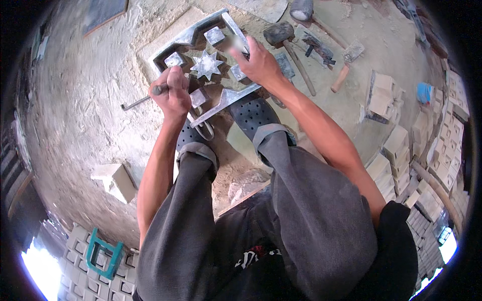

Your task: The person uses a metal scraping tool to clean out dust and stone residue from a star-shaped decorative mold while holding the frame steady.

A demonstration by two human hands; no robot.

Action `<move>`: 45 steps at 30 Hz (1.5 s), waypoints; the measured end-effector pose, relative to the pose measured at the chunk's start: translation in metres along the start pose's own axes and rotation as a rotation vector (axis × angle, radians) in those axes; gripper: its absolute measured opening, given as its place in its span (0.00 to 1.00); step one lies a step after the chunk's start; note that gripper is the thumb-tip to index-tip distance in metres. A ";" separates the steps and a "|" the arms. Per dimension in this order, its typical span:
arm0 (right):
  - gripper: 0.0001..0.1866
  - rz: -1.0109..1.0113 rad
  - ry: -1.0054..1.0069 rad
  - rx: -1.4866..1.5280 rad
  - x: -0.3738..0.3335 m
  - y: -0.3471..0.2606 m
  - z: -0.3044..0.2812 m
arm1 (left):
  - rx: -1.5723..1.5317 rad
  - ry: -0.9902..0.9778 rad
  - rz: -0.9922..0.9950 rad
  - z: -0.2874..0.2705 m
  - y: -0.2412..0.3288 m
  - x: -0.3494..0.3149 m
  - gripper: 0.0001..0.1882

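Observation:
A metal mould frame [226, 102] with notched sides lies on the dusty floor in front of my feet. Inside it sit an eight-pointed star block [206, 65] and several small square blocks [214, 35]. My left hand [173, 95], at the frame's near left corner, is closed round a thin metal rod [135, 104]; the rod's bent tip points left, and a round end shows by my fingers. At the frame's right side, my right hand [263, 65] has thumb and fingers closed on the side bar [235, 30]. A blurred patch lies beside that thumb.
To the right lie a dark-headed mallet [278, 32], another mallet [302, 9], a wooden-handled hammer [341, 78] and dark metal pieces [316, 47]. Stacked pale blocks [384, 95] line the right side. A loose block [114, 181] and a teal plastic stool [104, 254] are at left.

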State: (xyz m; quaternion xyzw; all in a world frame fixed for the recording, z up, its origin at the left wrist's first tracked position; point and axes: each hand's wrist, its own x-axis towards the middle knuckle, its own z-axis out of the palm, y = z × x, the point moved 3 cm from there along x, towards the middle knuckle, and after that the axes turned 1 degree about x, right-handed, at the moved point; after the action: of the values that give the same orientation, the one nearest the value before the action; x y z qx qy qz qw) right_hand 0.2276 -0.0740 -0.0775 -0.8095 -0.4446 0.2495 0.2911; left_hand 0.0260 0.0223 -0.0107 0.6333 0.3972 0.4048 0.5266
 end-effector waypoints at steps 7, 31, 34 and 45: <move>0.36 0.039 0.006 -0.011 -0.008 0.021 -0.007 | -0.164 0.038 0.021 0.003 0.039 -0.003 0.24; 0.31 -0.020 0.042 0.006 -0.005 0.011 -0.007 | -0.169 0.234 -0.005 0.005 0.028 0.018 0.23; 0.31 -0.002 0.011 -0.001 -0.004 0.005 -0.007 | -0.062 0.171 0.094 0.009 0.000 0.015 0.24; 0.34 0.019 0.034 -0.028 -0.005 0.015 -0.008 | -0.209 0.020 0.048 0.000 0.017 0.004 0.23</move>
State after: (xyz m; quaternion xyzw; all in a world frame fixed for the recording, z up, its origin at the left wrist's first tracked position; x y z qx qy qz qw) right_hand 0.2388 -0.0872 -0.0815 -0.8219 -0.4353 0.2323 0.2848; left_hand 0.0288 0.0232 0.0068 0.5799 0.3429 0.4629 0.5761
